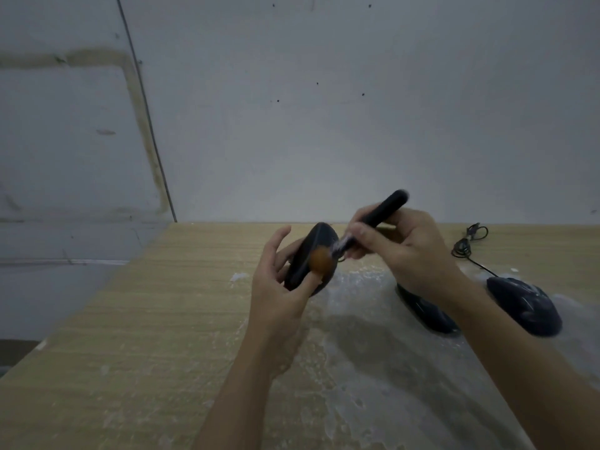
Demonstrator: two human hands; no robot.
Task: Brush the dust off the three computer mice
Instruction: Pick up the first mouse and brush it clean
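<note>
Head view showed left hand [279, 287] gripping a mouse [308, 258] above the table [130, 319], right hand [399, 245] pinching the brush [373, 219], bristles on it; next likely the two mice [522, 303] right of it.

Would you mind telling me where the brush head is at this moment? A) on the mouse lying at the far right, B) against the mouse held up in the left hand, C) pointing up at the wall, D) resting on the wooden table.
B: the right hand holds the brush with its bristles against the raised mouse that the left hand grips; the other two mice lie untouched on the table.
</note>
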